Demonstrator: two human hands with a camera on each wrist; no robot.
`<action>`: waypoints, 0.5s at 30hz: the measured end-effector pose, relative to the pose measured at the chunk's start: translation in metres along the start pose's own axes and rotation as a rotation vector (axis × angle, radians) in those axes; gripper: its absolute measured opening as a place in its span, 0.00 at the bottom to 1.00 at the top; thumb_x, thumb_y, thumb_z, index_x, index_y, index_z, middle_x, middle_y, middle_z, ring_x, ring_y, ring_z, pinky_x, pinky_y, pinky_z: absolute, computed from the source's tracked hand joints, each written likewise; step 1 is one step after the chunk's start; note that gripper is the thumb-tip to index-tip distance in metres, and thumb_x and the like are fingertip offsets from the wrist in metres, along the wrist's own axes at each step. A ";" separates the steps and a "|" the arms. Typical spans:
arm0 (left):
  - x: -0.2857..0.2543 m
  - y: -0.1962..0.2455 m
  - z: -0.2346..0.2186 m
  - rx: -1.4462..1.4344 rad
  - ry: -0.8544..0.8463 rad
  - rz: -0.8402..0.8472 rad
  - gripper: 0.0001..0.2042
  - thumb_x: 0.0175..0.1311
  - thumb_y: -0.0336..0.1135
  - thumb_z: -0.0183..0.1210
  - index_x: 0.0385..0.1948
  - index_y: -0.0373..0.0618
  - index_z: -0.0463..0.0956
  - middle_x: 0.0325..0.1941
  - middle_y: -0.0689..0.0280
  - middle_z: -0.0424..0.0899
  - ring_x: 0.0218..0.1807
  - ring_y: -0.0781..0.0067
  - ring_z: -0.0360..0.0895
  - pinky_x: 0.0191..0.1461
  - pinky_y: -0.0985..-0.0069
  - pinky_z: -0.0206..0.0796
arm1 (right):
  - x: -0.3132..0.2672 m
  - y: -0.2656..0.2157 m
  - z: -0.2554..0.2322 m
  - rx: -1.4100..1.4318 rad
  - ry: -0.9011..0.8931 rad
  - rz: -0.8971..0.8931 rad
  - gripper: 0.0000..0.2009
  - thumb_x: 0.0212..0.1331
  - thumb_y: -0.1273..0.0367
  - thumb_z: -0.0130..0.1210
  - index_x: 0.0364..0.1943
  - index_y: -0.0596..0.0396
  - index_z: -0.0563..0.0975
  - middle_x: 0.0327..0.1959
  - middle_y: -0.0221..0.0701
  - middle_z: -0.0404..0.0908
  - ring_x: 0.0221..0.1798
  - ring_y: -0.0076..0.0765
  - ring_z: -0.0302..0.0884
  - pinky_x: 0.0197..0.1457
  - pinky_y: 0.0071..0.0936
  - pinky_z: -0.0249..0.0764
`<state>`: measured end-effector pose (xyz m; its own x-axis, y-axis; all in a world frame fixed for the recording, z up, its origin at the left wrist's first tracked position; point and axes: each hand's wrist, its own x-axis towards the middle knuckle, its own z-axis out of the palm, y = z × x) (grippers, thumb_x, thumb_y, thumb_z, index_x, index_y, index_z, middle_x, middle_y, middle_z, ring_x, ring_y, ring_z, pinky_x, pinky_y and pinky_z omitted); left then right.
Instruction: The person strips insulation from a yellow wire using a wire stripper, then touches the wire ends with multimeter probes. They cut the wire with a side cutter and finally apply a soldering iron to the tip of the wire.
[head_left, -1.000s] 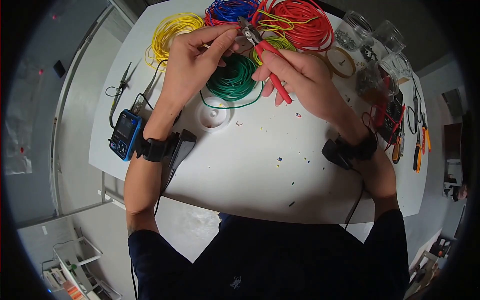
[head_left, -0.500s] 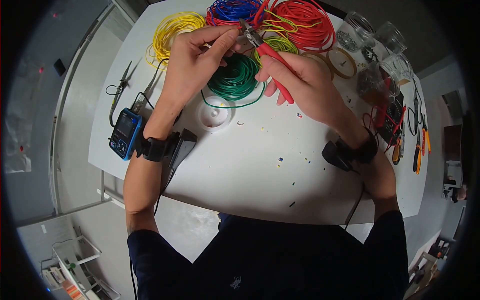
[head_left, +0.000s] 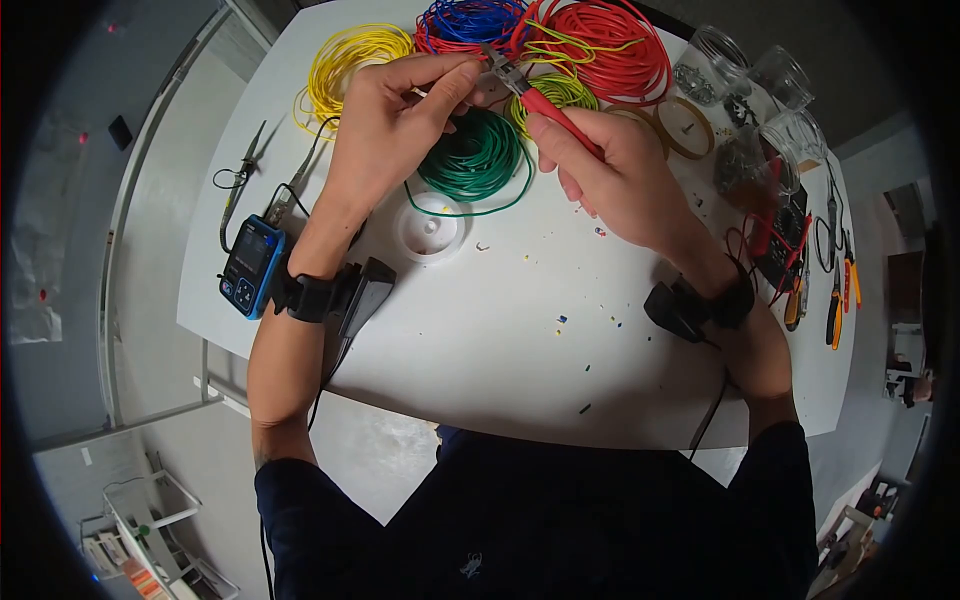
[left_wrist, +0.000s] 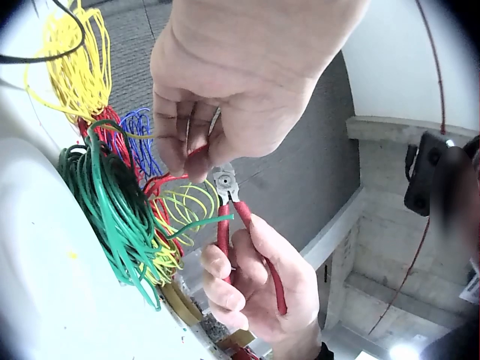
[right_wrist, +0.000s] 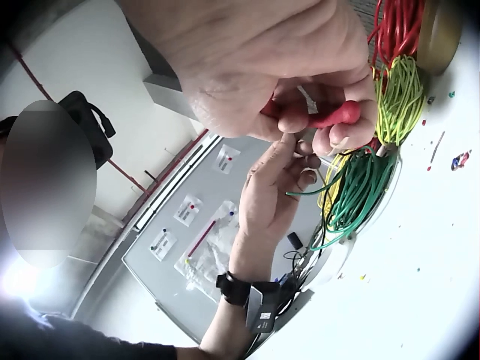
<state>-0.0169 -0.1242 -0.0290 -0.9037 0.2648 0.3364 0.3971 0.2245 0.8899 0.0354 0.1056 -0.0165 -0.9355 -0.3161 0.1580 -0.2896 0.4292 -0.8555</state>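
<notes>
The left hand point(head_left: 392, 125) pinches a red wire point(left_wrist: 196, 152) between thumb and fingertips. Right beside those fingertips are the metal jaws of the red-handled cutters point(head_left: 545, 108), whose handles the right hand point(head_left: 625, 180) grips. In the left wrist view the cutters point(left_wrist: 224, 217) have their handles somewhat spread, with the right hand point(left_wrist: 262, 281) wrapped round them. Below the hands lies the green wire coil point(head_left: 470, 160); its loose end stands up near the cutters in the left wrist view. Whether the jaws touch the red wire cannot be made out.
Yellow point(head_left: 340, 75), blue point(head_left: 465, 22), red point(head_left: 620, 50) and yellow-green point(head_left: 560, 92) coils lie at the back. A white spool point(head_left: 430, 250) sits below the green one. Glass jars point(head_left: 780, 72) and a multimeter point(head_left: 785, 235) stand right, a blue-cased device point(head_left: 252, 265) left. Small wire scraps dot the table.
The right hand's lower fingers have drawn in round the cutters' handles, covering the handle end that showed below them. The left hand has barely moved.
</notes>
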 end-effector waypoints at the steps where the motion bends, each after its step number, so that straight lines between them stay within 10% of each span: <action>1: 0.000 0.000 0.000 0.005 0.000 -0.005 0.13 0.75 0.37 0.61 0.53 0.42 0.85 0.38 0.65 0.90 0.40 0.80 0.85 0.40 0.80 0.77 | 0.000 0.000 0.000 0.013 -0.006 0.011 0.19 0.74 0.59 0.56 0.30 0.61 0.79 0.16 0.27 0.71 0.21 0.21 0.66 0.25 0.28 0.63; 15: -0.001 0.001 0.001 0.039 0.011 0.008 0.12 0.74 0.36 0.62 0.52 0.41 0.86 0.37 0.66 0.89 0.40 0.81 0.83 0.41 0.81 0.76 | 0.000 0.009 0.006 -0.015 0.021 -0.080 0.19 0.76 0.58 0.52 0.30 0.57 0.81 0.17 0.24 0.75 0.18 0.15 0.70 0.22 0.18 0.66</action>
<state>-0.0153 -0.1232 -0.0288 -0.9020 0.2563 0.3474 0.4103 0.2592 0.8743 0.0337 0.1041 -0.0276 -0.9134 -0.3318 0.2357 -0.3660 0.4162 -0.8323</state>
